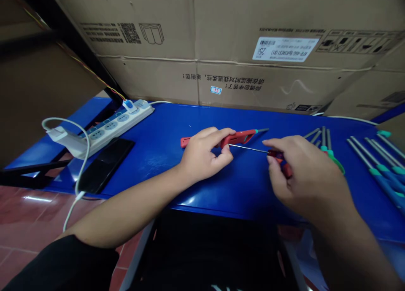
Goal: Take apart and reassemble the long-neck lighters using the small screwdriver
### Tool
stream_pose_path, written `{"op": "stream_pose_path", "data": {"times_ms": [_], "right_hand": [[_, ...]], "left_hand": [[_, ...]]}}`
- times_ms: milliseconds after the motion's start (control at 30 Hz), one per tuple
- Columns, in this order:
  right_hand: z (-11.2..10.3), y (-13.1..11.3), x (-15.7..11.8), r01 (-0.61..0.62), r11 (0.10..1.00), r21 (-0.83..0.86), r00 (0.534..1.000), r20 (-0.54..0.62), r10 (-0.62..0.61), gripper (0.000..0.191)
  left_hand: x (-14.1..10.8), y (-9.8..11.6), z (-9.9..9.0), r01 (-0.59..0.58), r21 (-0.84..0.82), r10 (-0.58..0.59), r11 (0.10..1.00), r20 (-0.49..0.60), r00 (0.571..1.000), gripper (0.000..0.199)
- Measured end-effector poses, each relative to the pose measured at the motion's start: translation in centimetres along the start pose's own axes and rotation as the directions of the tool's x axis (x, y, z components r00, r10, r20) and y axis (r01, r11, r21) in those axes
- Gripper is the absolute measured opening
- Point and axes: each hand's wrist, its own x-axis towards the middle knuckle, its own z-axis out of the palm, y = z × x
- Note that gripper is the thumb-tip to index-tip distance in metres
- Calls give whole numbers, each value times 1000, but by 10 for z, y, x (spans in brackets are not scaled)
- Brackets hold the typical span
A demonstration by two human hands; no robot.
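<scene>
My left hand (205,154) is closed round a red lighter (242,137) with a teal collar and a thin metal tube pointing right. The lighter's red handle end sticks out to the left of the fingers. In my right hand (303,177) is a screwdriver (249,148) with a dark red handle, pinched between thumb and fingers. Its thin shaft points left, and the tip meets the lighter's red body beside my left fingertips. Part of the screwdriver's handle is hidden by the right hand.
On the blue table (158,126), a white power strip (110,126) and a black phone (106,164) lie at left. Several blue-handled lighters (382,168) are at far right, others behind my right hand. A large cardboard box (158,80) stands behind.
</scene>
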Motion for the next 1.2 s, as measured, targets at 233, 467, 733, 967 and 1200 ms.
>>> {"op": "stream_pose_path", "data": {"times_ms": [233, 467, 733, 967, 1200], "right_hand": [[24, -11, 10, -492, 678, 545, 869, 264, 419, 16], [35, -25, 18, -563, 523, 640, 812, 310, 495, 15], [31, -34, 9, -574, 557, 600, 796, 253, 549, 14], [31, -37, 5, -439, 741, 508, 884, 94, 459, 7], [19, -10, 12, 196, 975, 108, 979, -75, -189, 11]], "left_hand": [[-2, 5, 2, -131, 47, 131, 990, 2, 991, 32], [-10, 6, 8, -190, 72, 177, 979, 153, 972, 46], [-12, 8, 8, -265, 159, 235, 951, 182, 955, 45], [-13, 8, 9, -306, 149, 280, 940, 173, 944, 43], [-12, 10, 4, -255, 45, 246, 966, 150, 958, 39]]}}
